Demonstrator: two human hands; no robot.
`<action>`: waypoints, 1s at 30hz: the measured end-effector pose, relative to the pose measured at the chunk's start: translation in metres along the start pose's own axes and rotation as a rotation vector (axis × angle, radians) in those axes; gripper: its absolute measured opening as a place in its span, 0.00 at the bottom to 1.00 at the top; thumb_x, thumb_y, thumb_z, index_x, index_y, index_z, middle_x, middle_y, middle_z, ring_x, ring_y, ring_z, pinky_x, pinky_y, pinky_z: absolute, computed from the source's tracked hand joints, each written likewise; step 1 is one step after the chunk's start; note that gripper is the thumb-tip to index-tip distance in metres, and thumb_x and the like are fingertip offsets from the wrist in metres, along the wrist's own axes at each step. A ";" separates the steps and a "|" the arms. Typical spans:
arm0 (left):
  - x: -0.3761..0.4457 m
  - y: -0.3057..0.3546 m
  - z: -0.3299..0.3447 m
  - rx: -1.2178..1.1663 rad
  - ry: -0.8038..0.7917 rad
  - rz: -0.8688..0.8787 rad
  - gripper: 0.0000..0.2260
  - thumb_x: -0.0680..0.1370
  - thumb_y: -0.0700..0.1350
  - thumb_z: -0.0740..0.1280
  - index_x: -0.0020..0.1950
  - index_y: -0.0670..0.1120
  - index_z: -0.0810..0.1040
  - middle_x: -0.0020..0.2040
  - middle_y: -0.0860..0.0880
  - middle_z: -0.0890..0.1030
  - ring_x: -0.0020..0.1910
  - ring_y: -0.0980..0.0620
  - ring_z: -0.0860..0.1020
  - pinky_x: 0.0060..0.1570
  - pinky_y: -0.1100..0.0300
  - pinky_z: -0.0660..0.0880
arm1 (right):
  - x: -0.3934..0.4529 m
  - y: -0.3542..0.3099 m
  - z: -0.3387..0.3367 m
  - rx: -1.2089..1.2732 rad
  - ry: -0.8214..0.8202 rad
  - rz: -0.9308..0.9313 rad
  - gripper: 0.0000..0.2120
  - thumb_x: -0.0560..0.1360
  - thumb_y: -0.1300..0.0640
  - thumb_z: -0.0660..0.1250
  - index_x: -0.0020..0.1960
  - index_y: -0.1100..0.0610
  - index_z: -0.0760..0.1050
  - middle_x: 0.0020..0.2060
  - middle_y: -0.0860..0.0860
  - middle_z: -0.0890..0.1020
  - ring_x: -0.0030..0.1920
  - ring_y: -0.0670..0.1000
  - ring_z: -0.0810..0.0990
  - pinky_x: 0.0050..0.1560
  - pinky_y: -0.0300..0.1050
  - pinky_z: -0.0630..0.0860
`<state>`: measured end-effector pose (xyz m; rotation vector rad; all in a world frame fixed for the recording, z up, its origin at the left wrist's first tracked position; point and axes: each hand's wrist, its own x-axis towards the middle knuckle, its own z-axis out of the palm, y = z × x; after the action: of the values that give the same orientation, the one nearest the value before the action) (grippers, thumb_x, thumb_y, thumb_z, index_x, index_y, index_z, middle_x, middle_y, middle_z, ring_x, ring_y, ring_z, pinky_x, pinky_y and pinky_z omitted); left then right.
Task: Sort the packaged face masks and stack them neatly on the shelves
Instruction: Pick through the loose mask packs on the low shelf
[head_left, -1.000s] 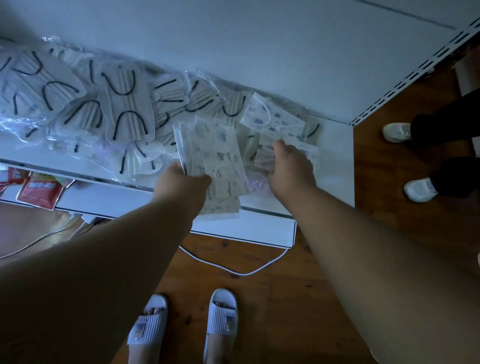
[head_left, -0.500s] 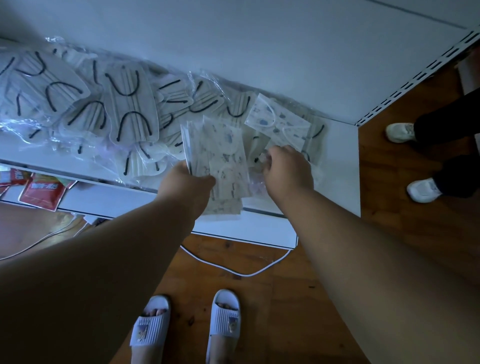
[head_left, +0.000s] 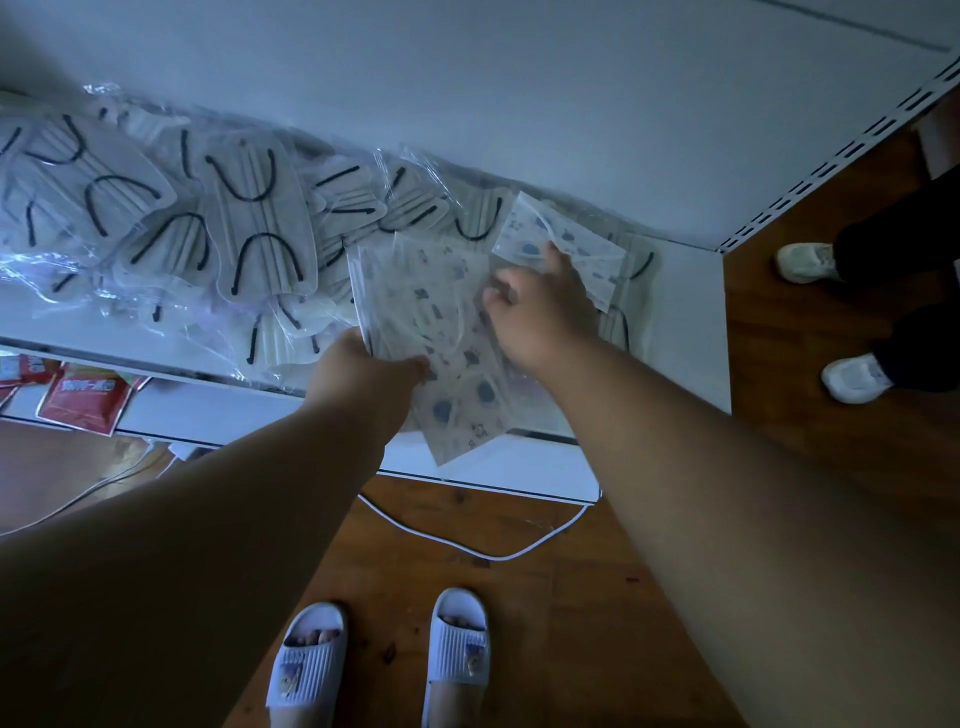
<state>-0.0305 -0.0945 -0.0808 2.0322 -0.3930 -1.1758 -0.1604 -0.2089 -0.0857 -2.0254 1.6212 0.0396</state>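
Reaching toward one o'clock now, her right hand (head_left: 540, 306) pins a patterned, plastic-wrapped mask packet (head_left: 563, 249) under straight fingers; left hand (head_left: 363, 369) pinches the patterned stack (head_left: 441, 332), keeping it squared.

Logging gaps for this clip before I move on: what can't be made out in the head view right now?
- Left hand fingers: tucked under the printed mask stack.
- How many packs the stack holds: overlapping, and the light is dim.
- Right hand fingertips on the loose printed pack: pinching or only touching, unclear.
- Text on the red packets: too small, part cut off by the left edge.
- Black-strap masks: pile runs off the left edge.
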 end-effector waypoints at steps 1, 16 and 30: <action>0.002 -0.002 -0.002 -0.008 0.000 0.008 0.11 0.75 0.42 0.75 0.55 0.47 0.78 0.46 0.50 0.82 0.44 0.50 0.81 0.38 0.61 0.75 | 0.006 0.005 0.000 -0.110 -0.092 0.026 0.16 0.82 0.47 0.57 0.65 0.48 0.76 0.79 0.57 0.56 0.78 0.58 0.55 0.76 0.58 0.53; -0.033 0.003 -0.020 -0.182 -0.116 -0.046 0.15 0.69 0.50 0.77 0.53 0.47 0.82 0.46 0.47 0.87 0.46 0.46 0.85 0.52 0.48 0.82 | -0.107 -0.035 0.014 0.682 0.021 -0.119 0.17 0.83 0.58 0.58 0.70 0.51 0.71 0.63 0.50 0.79 0.62 0.47 0.77 0.63 0.42 0.72; -0.162 -0.009 -0.132 -0.107 -0.478 -0.097 0.18 0.69 0.42 0.78 0.57 0.46 0.82 0.49 0.45 0.87 0.48 0.44 0.86 0.52 0.46 0.81 | -0.273 -0.080 -0.016 1.337 -0.098 0.581 0.18 0.71 0.52 0.76 0.57 0.57 0.79 0.50 0.58 0.85 0.51 0.61 0.85 0.55 0.64 0.80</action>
<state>-0.0063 0.0652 0.0515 1.6815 -0.4517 -1.7096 -0.1675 0.0395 0.0544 -0.5264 1.4451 -0.5628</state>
